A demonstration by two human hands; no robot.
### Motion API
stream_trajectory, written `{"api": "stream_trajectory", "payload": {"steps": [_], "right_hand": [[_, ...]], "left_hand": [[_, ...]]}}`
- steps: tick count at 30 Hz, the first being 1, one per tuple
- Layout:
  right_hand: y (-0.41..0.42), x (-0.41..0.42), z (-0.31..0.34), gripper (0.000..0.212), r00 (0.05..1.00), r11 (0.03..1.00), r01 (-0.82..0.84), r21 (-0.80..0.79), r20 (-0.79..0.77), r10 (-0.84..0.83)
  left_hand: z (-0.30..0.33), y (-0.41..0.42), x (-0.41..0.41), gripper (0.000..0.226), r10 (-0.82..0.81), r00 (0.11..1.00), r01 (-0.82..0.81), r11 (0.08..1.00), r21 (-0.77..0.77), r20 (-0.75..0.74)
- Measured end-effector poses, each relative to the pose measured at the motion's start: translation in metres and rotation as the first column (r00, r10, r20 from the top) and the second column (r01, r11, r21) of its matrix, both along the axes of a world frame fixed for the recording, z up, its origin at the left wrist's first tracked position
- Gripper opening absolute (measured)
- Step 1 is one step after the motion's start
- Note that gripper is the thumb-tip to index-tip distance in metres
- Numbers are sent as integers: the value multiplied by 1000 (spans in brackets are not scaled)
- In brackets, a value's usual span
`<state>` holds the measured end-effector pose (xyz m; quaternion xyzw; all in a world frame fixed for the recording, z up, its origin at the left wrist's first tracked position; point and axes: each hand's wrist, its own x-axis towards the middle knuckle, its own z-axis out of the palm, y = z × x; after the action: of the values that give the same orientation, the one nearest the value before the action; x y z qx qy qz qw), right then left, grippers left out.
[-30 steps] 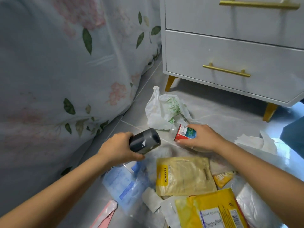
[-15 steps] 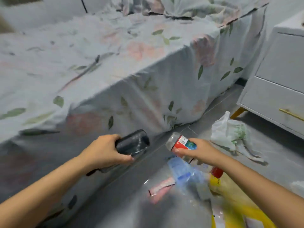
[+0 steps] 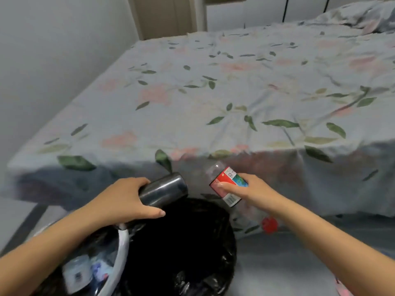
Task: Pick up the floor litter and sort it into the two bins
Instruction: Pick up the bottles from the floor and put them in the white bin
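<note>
My left hand (image 3: 126, 199) grips a dark grey can (image 3: 164, 190), held on its side above the far rim of a bin lined with a black bag (image 3: 213, 253). My right hand (image 3: 250, 189) holds a clear plastic bottle with a red label (image 3: 226, 184), tilted, its red cap (image 3: 269, 224) pointing down, just right of that bin. A second bin with a white rim (image 3: 123, 244) stands at the lower left, partly behind my left forearm; several pieces of litter lie inside it.
A bed with a floral sheet (image 3: 235, 92) fills the view behind the bins, its edge close behind both hands. A grey wall (image 3: 53, 50) stands on the left. A pink scrap (image 3: 344, 290) lies on the grey floor at the lower right.
The view has swung left from the litter pile and the white drawer unit to the bed and two bins. Both hands carried the can and the bottle over to the black-lined bin.
</note>
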<state>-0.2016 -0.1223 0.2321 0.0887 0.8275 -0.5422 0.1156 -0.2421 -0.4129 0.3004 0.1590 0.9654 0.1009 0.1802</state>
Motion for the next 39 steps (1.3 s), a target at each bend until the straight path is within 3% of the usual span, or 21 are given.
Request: {"api": "stream_trajectory", "payload": {"steps": [6, 8, 11, 15, 17, 20, 22, 25, 29, 33, 35, 39], "right_hand": [[-145, -28, -23, 40, 957, 957, -289, -14, -31, 289], [-183, -32, -32, 44, 945, 943, -327, -54, -22, 326], [-238, -48, -41, 52, 949, 930, -307, -199, 7, 315], [-308, -68, -45, 52, 933, 889, -343, -304, 0, 360], [-335, -73, -58, 56, 924, 878, -365, -309, -4, 383], [-357, -70, -94, 62, 896, 877, -425, -224, 37, 443], [-362, -64, -115, 77, 863, 876, -451, -172, 168, 477], [-365, -62, -120, 67, 770, 822, -558, -112, 298, 564], [-366, -66, -108, 102, 686, 738, -674, 25, 392, 613], [-368, -66, -106, 113, 642, 682, -728, 74, 421, 640], [-367, -67, -97, 108, 655, 677, -730, 94, 381, 653], [-347, -73, -58, 62, 651, 597, -750, 285, 156, 743]], "left_hand": [[-47, -142, 24, 61, 413, 910, -414, 909, 41, 29], [-71, -172, 30, 73, 556, 829, -559, 825, 80, 57], [-105, -203, 37, 59, 716, 684, -727, 654, 209, 142], [-141, -223, 38, 54, 849, 491, -854, 426, 298, 194], [-156, -231, 39, 62, 870, 445, -882, 385, 270, 214], [-172, -242, 46, 78, 867, 441, -894, 400, 200, 234], [-174, -245, 55, 69, 858, 443, -895, 409, 177, 259], [-175, -246, 68, 53, 827, 466, -885, 428, 183, 315], [-175, -243, 72, 63, 829, 448, -893, 431, 130, 335], [-163, -240, 67, 53, 840, 444, -891, 451, 53, 311], [-150, -241, 64, 59, 865, 449, -889, 456, 21, 222], [-110, -238, 53, 70, 828, 558, -829, 559, 4, 56]]}}
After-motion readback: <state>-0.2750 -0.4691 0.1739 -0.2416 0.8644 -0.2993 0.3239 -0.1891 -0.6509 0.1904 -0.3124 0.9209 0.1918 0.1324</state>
